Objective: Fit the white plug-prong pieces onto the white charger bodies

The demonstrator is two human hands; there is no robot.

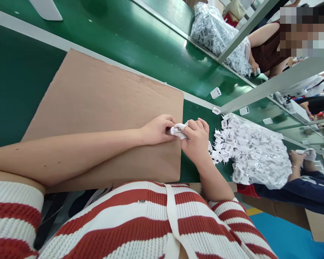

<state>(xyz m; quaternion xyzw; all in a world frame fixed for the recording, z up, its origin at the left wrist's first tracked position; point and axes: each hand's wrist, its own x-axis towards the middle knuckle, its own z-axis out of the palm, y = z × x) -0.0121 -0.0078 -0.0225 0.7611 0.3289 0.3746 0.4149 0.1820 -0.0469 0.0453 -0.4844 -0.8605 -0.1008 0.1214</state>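
Between the fingers (193, 126), a small white piece (178, 133), mostly hidden.

Brown cardboard (108, 97) lies on a green table (16, 72).

Red-and-white striped knit top (140, 225)

White on green, with red stripes

The sweater (156, 223) is striped brick red and white, its tie (172, 212) plain off-white. The held piece (174, 131) and plugs (226, 144) are white, the table (16, 86) dark green, the cardboard (110, 104) plain tan.
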